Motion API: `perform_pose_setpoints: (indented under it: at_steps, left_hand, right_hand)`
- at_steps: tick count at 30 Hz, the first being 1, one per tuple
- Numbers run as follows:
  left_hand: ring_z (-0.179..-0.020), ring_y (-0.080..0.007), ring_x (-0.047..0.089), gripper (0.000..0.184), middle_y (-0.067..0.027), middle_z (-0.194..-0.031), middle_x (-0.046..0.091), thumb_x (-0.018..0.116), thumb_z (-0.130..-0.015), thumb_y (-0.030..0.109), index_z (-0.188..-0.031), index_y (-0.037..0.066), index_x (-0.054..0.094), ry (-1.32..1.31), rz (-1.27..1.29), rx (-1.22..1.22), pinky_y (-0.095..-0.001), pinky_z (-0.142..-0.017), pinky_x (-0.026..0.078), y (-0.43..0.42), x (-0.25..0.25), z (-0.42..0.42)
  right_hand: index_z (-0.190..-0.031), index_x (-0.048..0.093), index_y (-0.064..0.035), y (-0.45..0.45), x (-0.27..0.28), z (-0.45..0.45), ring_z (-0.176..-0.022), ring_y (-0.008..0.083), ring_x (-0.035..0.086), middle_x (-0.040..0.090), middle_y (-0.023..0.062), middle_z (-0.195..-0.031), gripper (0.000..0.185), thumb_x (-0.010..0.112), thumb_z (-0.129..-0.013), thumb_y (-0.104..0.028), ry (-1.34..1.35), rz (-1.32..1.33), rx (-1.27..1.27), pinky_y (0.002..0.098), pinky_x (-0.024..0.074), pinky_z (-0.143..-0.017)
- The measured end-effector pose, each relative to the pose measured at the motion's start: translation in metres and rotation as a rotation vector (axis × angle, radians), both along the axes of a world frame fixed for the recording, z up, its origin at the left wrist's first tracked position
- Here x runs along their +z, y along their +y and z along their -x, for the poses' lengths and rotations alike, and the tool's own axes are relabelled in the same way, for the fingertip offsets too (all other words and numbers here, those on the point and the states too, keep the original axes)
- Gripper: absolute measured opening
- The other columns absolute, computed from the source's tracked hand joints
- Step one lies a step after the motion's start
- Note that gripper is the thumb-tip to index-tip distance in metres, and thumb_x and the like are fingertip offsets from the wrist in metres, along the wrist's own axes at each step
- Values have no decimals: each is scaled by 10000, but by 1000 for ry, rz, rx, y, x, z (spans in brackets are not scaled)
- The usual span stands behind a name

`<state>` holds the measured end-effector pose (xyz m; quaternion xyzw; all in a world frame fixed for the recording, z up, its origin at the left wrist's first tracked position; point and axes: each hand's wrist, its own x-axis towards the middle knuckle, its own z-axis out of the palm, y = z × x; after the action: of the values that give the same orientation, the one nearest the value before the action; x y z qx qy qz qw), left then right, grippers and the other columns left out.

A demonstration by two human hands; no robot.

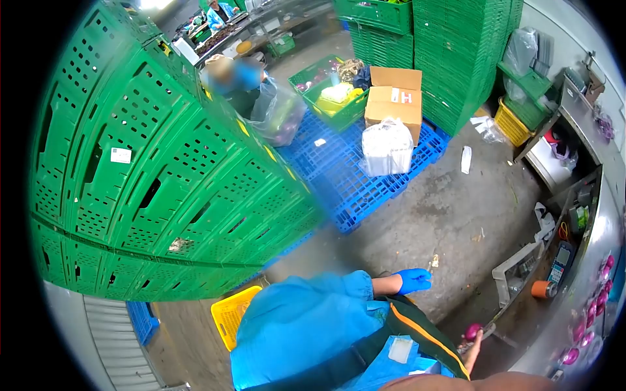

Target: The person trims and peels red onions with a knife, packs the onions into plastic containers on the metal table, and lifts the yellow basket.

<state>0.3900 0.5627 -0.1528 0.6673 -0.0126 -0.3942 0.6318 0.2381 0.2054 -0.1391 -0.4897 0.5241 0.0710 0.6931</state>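
Note:
My left hand (414, 281), in a blue glove below a blue sleeve, is held out over the concrete floor. Its fingers stretch to the right and nothing shows in them. Down at the lower right, my bare right hand (472, 352) has its fingers round a red onion (473, 332), close to the edge of the steel worktable (521, 365). More red onions (590, 316) lie in a loose row on that table at the right edge of the view.
Green crates (189, 169) are stacked high on the left; another green stack (456, 58) stands behind. A blue pallet (319, 169) bears a cardboard box (394, 98), a white bag (388, 150) and a green crate (342, 114). A person (238, 78) crouches beside it. A yellow basket (228, 319) sits left.

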Motion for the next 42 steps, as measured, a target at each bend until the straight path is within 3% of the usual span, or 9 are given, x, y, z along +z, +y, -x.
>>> perform_pose_setpoints:
  at_steps: [4, 6, 7, 10, 14, 20, 27, 39, 42]
  left_hand:
    - [-1089, -134, 588, 521, -44, -1175, 648, 700, -904, 351, -1334, 104, 540, 11, -66, -50, -326, -972, 474, 1, 42, -10]
    - [-1092, -135, 581, 513, -45, -1180, 644, 697, -908, 343, -1331, 97, 542, -118, -71, -86, -320, -975, 465, -7, 6, -7]
    - [-1094, -136, 577, 509, -46, -1183, 642, 695, -910, 340, -1330, 93, 544, -181, -71, -105, -317, -976, 461, -11, -2, -6]
    - [-1235, -295, 546, 588, -130, -1315, 593, 623, -901, 505, -1318, 95, 560, -67, 15, -179, -382, -1049, 412, -21, -9, -4]
    - [-1262, -298, 524, 603, -138, -1346, 572, 607, -908, 514, -1335, 92, 551, -188, -51, -215, -384, -1065, 398, -34, 0, 3]
    - [-1272, -289, 516, 628, -137, -1360, 563, 601, -909, 521, -1349, 77, 538, -301, -161, -254, -383, -1069, 394, -79, -36, 25]
    - [-1242, -278, 539, 621, -136, -1330, 583, 606, -908, 515, -1337, 72, 543, -124, -12, -187, -379, -1047, 412, -115, 51, 60]
    - [-1203, -271, 560, 591, -134, -1304, 596, 594, -926, 486, -1338, 66, 539, -101, 30, -223, -384, -1031, 430, -155, 48, 95]
    - [-1189, -214, 551, 566, -109, -1283, 594, 657, -915, 393, -1359, 74, 510, -57, -9, -223, -380, -967, 486, -160, 40, 94]
  right_hand:
    - [-1053, 625, -141, 35, -40, 18, -599, 165, 560, 597, 71, -733, 536, 735, -780, -590, -36, -53, -11, 288, 465, -537]
    - [-1153, 623, -88, 60, -28, 21, -733, 210, 601, 621, 104, -855, 586, 769, -782, -517, -55, -9, -36, 330, 512, -688]
    - [-1154, 622, -81, 61, -31, 25, -744, 210, 602, 625, 106, -865, 582, 770, -785, -506, -63, 48, 2, 331, 510, -698]
    - [-1155, 619, -60, 58, -53, 42, -776, 211, 606, 635, 113, -894, 572, 773, -793, -474, -86, 215, 119, 335, 506, -729]
    - [-1136, 613, -3, 60, -59, 47, -864, 227, 603, 654, 122, -977, 524, 781, -807, -375, -108, 362, 208, 355, 486, -815]
    - [-1061, 612, 6, 31, -47, 44, -769, 201, 577, 643, 91, -873, 448, 790, -803, -314, -159, 481, 418, 354, 486, -733]
    - [-986, 591, -3, -8, -17, 51, -721, 153, 535, 615, 59, -814, 355, 789, -807, -237, -286, 460, 459, 309, 465, -680]
    - [-1060, 583, -4, -40, -14, 76, -767, 159, 568, 636, 68, -873, 376, 783, -811, -202, -327, 407, 434, 306, 481, -739]
    - [-1053, 584, -1, -43, -15, 79, -774, 165, 575, 641, 79, -873, 368, 775, -809, -200, -334, 437, 487, 313, 484, -746]
